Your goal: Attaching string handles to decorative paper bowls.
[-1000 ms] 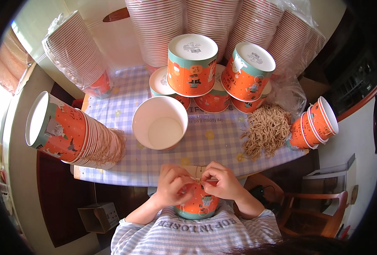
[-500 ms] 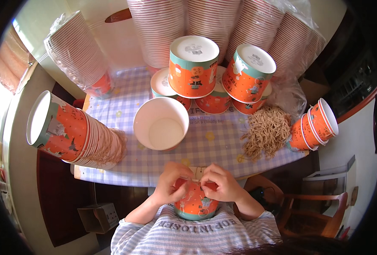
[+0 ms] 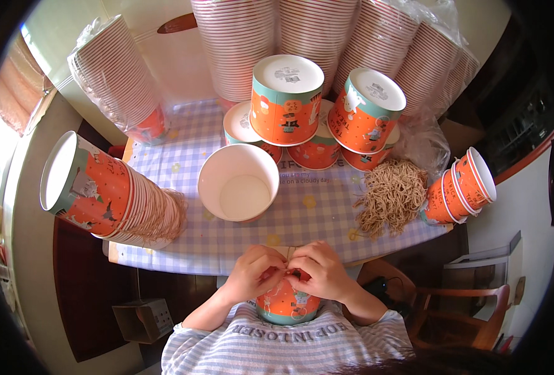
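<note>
An orange paper bucket (image 3: 287, 304) with a green band sits upright against my striped shirt, just below the table's front edge. At its rim, my left hand (image 3: 257, 272) is closed, thumb and fingers pinched together. My right hand (image 3: 318, 270) pinches from the other side, and the fingertips of both hands meet over the rim. Whatever lies between the fingers is too small and hidden to make out. Beyond my hands, a white-lined bucket (image 3: 239, 183) stands mouth up on the checked tablecloth (image 3: 227, 247).
Upside-down orange buckets (image 3: 287, 103) are stacked at the table's middle. A heap of tan strings (image 3: 392, 197) lies to the right, beside a short nested stack (image 3: 461, 185). At left stands a string-draped bucket stack (image 3: 111, 190). Tall plastic-wrapped stacks (image 3: 236, 50) line the back.
My hands have come closer together, and the fingertips now meet at the bucket's rim. The bucket against my shirt stays in place.
</note>
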The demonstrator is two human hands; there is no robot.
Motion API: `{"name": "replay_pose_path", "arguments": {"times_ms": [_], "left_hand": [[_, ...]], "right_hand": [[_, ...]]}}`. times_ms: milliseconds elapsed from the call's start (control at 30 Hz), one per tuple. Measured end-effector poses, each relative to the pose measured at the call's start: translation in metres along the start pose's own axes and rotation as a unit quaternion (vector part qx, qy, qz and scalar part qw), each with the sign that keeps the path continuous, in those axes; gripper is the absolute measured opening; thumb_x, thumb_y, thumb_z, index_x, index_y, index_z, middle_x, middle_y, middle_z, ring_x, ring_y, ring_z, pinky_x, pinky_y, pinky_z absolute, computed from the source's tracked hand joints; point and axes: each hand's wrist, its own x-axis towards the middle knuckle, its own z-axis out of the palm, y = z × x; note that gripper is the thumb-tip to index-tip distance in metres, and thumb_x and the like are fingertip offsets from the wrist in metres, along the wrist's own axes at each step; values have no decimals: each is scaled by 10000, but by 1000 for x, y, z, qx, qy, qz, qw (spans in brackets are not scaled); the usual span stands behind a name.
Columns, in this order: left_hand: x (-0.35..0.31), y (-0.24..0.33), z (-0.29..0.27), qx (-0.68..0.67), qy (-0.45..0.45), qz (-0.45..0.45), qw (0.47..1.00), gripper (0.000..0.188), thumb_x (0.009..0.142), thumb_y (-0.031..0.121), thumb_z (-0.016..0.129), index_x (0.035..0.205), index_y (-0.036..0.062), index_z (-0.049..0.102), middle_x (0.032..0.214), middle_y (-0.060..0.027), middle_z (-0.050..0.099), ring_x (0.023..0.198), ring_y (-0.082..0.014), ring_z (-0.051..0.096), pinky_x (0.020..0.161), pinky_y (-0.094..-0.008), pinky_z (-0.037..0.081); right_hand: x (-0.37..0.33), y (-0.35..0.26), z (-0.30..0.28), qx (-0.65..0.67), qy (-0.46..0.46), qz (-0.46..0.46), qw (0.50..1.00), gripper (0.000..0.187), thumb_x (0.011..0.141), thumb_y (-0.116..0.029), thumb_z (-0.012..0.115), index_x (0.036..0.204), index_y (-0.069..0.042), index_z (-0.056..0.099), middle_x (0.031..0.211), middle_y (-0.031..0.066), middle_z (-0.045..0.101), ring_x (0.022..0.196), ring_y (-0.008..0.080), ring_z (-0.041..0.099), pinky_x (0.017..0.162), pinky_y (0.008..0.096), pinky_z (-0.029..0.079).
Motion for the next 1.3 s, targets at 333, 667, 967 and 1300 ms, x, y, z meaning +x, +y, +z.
{"name": "replay_pose_path", "arguments": {"times_ms": [333, 667, 967, 1300], "left_hand": [[-4, -1, -6, -29, 2, 35, 999, 202, 652, 4, 639, 817, 68, 544, 893, -74, 565, 852, -241, 550, 718, -327, 440], [-18, -20, 3, -335, 57, -52, 939, 33, 825, 6, 523, 856, 9, 511, 918, -118, 543, 896, -191, 525, 768, -285, 416], [-16, -15, -1, -378, 92, -68, 919, 51, 834, 39, 542, 867, 3, 528, 915, -111, 551, 907, -202, 534, 783, -296, 417], [-1, -4, -8, -36, -47, -26, 998, 223, 682, 120, 706, 865, 70, 589, 849, -63, 580, 816, -259, 548, 740, -346, 421]], "right_hand": [[-5, 7, -8, 156, -78, -28, 984, 198, 625, -25, 635, 787, -111, 561, 860, 27, 543, 770, 207, 537, 703, 334, 421], [-1, 14, -24, 288, -143, 48, 946, 201, 685, 16, 607, 873, -54, 612, 955, 84, 575, 791, 201, 570, 685, 298, 472], [-2, 13, -24, 156, -106, 29, 982, 142, 690, -1, 666, 817, -54, 631, 755, 55, 637, 635, 204, 616, 535, 286, 493], [-19, 13, -8, 166, -32, 107, 980, 127, 731, -19, 638, 822, -56, 557, 760, 62, 616, 660, 226, 609, 565, 310, 485]]}}
